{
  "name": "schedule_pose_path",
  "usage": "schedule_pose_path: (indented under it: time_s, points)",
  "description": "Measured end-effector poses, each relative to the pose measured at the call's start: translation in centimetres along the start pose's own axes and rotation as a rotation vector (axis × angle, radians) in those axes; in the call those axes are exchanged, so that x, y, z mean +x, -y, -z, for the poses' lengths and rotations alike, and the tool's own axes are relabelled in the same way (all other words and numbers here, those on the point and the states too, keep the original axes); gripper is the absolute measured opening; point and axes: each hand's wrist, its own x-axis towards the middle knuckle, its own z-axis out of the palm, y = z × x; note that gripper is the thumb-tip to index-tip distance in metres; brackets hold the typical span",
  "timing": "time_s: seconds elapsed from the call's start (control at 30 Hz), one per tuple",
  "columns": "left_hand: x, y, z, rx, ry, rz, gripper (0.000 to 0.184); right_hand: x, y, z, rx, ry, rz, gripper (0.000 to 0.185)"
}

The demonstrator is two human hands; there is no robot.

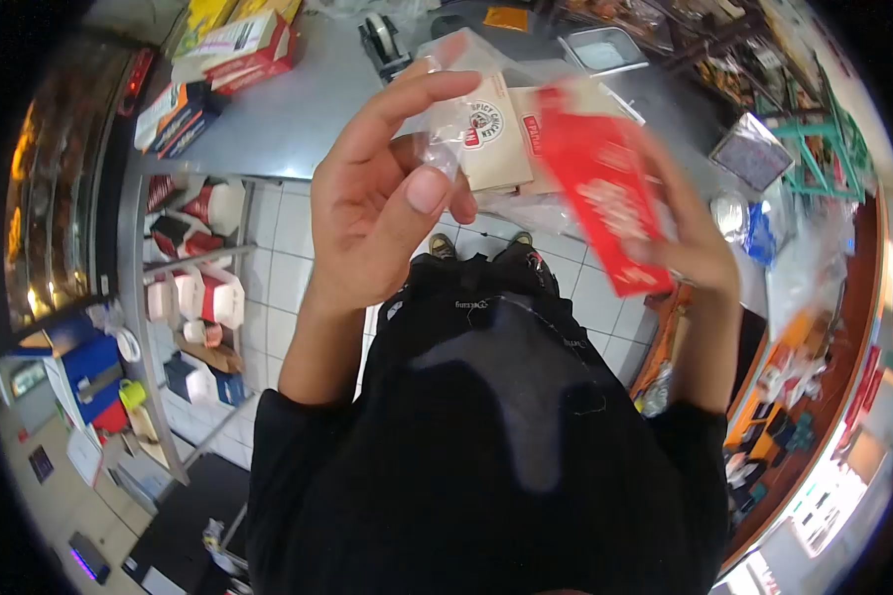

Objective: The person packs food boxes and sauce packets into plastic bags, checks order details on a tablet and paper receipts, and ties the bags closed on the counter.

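Observation:
My left hand [382, 188] is raised over the counter's near edge, its fingers curved and its thumb and fingers on the edge of a clear plastic bag [442, 149]. Behind and under the bag lie cream paper packets [501, 164], one printed with a round "spicy chicken" logo. On the right, my right hand [695, 233] grips a flat red packet [605, 188] with white lettering, held upright and tilted, blurred by motion. The red packet overlaps the right part of the cream packets.
The metal counter [298, 109] holds red and white boxes [243, 50], a tape dispenser [384, 45] and a metal tray [605, 50]. At left, a shelf [193, 258] carries folded boxes. A green rack [814, 159] stands at right.

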Motion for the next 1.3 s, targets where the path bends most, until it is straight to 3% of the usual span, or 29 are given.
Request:
schedule_pose_path:
  time_s: [0.1, 0.2, 0.33, 0.43, 0.57, 0.7, 0.77, 0.83, 0.93, 1.0, 1.03, 1.1, 1.13, 1.17, 1.3]
  points:
    - [0.0, 0.1, 0.0, -0.035, -0.002, -0.014, 0.066, 6.1, -1.6, -4.1, 0.094, 0.121, -0.128, 0.096]
    - [-0.3, -0.1, 0.1, -0.053, -0.01, 0.015, 0.073, 9.2, -7.2, -4.6, -0.109, -0.159, -0.12, 0.103]
    - [-0.4, 0.4, 0.2, -0.119, 0.019, 0.027, 0.071, 11.2, -9.2, -3.8, -0.79, -0.382, -0.5, 0.096]
    - [0.1, 1.1, 0.1, -0.107, 0.031, 0.039, 0.075, 12.0, -8.6, -7.4, -0.924, -0.5, -0.529, 0.094]
    - [0.7, 0.8, 0.4, -0.028, 0.007, 0.04, 0.084, 11.1, -8.2, -7.7, -0.819, -0.405, -0.431, 0.094]
    - [1.1, 0.9, 0.9, -0.103, 0.028, 0.043, 0.089, 5.9, -4.7, -2.7, -0.448, -0.193, 0.01, 0.058]
    - [0.8, 0.5, 0.3, -0.208, 0.025, 0.091, 0.094, 5.1, -5.0, 2.5, -0.162, -0.273, 0.1, 0.042]
    - [0.3, 0.0, -0.5, -0.265, 0.034, 0.139, 0.099, 6.6, -6.7, 7.8, -0.159, -0.571, 0.064, 0.037]
    - [-0.9, 0.4, -1.1, -0.275, 0.124, 0.174, 0.104, 9.8, -14.4, 12.9, -0.526, -0.547, 0.081, 0.04]
    - [-1.8, 0.8, -0.7, -0.27, 0.219, 0.147, 0.104, 11.0, -18.3, 12.0, -1.008, -0.426, 0.433, 0.038]
    - [-2.7, 1.1, -0.8, -0.3, 0.196, 0.141, 0.103, 11.9, -21.5, 11.4, -1.155, -0.398, 0.484, 0.036]
    - [-2.2, 1.1, -0.9, -0.291, 0.23, 0.063, 0.098, 15.3, -32.8, 10.2, -1.359, -0.441, 0.3, 0.033]
    - [-1.7, 1.1, -0.9, -0.28, 0.231, 0.024, 0.096, 15.9, -33.6, 9.1, -1.391, -0.459, 0.223, 0.033]
    - [-1.5, 1.1, -0.9, -0.257, 0.198, -0.015, 0.094, 15.8, -34.4, 8.8, -1.335, -0.544, 0.372, 0.033]
    - [-0.1, 1.4, -2.3, -0.333, -0.068, -0.105, 0.095, 14.9, -30.0, 9.6, -1.202, -0.36, 0.039, 0.057]
